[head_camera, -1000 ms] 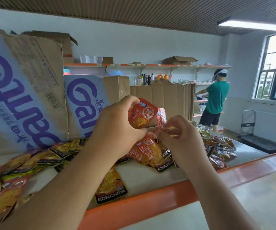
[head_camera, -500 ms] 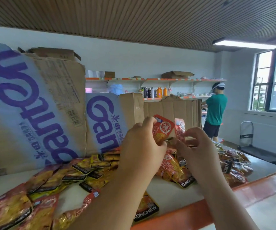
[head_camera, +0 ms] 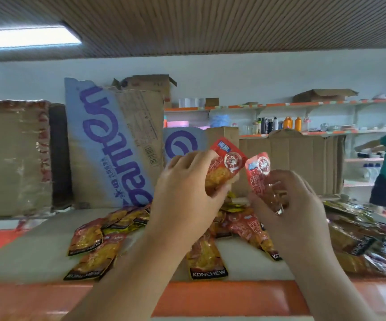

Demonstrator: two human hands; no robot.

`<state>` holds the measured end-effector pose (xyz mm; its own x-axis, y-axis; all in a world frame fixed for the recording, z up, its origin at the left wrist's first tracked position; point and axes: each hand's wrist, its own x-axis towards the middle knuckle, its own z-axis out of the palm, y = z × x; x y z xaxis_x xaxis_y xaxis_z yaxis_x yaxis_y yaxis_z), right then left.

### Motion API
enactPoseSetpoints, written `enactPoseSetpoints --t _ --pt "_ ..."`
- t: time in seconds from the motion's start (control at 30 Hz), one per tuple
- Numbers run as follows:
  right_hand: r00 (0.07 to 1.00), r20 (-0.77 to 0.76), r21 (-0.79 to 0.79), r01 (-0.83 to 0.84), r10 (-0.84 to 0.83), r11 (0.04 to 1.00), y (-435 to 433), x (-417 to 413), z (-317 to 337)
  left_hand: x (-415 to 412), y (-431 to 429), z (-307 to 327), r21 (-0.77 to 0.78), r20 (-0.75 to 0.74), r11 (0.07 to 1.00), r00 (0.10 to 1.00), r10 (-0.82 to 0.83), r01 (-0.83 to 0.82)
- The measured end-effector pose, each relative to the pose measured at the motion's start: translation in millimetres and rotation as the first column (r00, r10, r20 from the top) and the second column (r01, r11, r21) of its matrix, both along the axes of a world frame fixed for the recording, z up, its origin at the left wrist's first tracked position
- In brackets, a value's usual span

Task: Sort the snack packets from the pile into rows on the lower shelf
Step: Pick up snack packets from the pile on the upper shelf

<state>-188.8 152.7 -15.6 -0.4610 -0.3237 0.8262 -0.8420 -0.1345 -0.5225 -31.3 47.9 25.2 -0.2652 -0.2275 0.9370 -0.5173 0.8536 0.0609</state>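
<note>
Two packets roughly upright, side by side: my left hand [head_camera: 187, 193] grips the orange packet [head_camera: 226, 165], my right hand [head_camera: 296, 212] the red packet [head_camera: 260, 174], pile [head_camera: 240, 224] directly below both.

KONCHEW on packet [head_camera: 207, 260]; "anten" on carton [head_camera: 108, 147]

A red-and-orange packet [head_camera: 225, 165] and an all-red packet [head_camera: 258, 174] each carry a white round emblem. The pile [head_camera: 90, 246] is orange and yellow (black bands at the ends). Orange shelf edge [head_camera: 210, 295]; cardboard [head_camera: 108, 144] brown, pale blue, purple lettering.
</note>
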Motion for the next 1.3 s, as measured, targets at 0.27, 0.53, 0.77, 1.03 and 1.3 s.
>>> enactPoseSetpoints --t 0.27,0.53,0.77,1.03,1.3 --pt "0.936 -0.139 -0.046 -0.332 0.323 0.942 -30 86 30 132 16 -2 0.102 -0.15 0.987 0.979 0.14 -0.125" --pt "0.782 -0.206 0.011 -0.6 0.589 0.8 -91 241 36 305 24 -15 0.137 -0.226 0.906 0.877 0.423 -0.401" --pt "0.613 -0.206 0.076 -0.767 0.763 0.637 -148 413 16 473 18 -43 0.245 -0.227 0.811 0.782 0.58 -0.531" --pt "0.525 -0.105 0.146 -0.832 0.845 0.535 -196 571 -19 629 -7 -72 0.388 -0.216 0.758 0.748 0.627 -0.523" --pt "0.57 0.051 0.206 -0.81 0.82 0.549 -251 656 -51 710 -53 -104 0.481 -0.112 0.732 0.794 0.597 -0.483"
